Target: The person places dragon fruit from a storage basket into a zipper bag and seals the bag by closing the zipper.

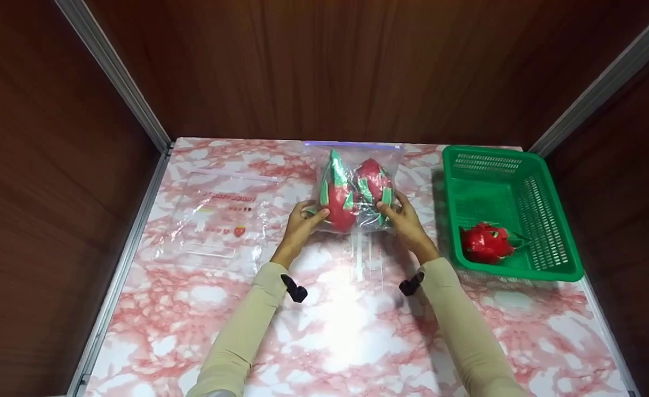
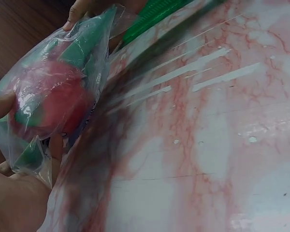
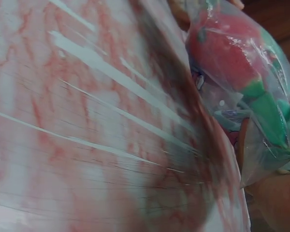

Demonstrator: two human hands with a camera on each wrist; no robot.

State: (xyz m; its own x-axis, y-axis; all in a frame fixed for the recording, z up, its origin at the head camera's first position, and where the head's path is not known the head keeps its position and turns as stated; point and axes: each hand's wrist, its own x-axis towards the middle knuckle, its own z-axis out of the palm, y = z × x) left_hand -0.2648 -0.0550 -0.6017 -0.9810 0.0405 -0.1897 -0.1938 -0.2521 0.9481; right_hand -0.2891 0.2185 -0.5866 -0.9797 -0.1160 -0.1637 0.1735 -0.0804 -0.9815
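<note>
A clear zip bag point(image 1: 360, 151) with a purple closure strip holds two dragon fruits, red with green scales. The left dragon fruit point(image 1: 339, 207) has a long green tip pointing away; the right dragon fruit point(image 1: 373, 173) lies beside it. My left hand point(image 1: 300, 225) grips the bag's lower left side, its thumb on top against the left fruit. On the other side my right hand point(image 1: 409, 223) grips the lower right, thumb over the right fruit. In the left wrist view, fingers of the left hand point(image 2: 19, 193) curl under the bagged fruit.
A flat clear zip bag point(image 1: 219, 220) printed with strawberries lies on the marbled table point(image 1: 203, 325) at left. At right stands a green basket point(image 1: 572, 242) with another dragon fruit point(image 1: 487, 242) inside. Brown wooden panels point(image 1: 313, 71) enclose the back and sides.
</note>
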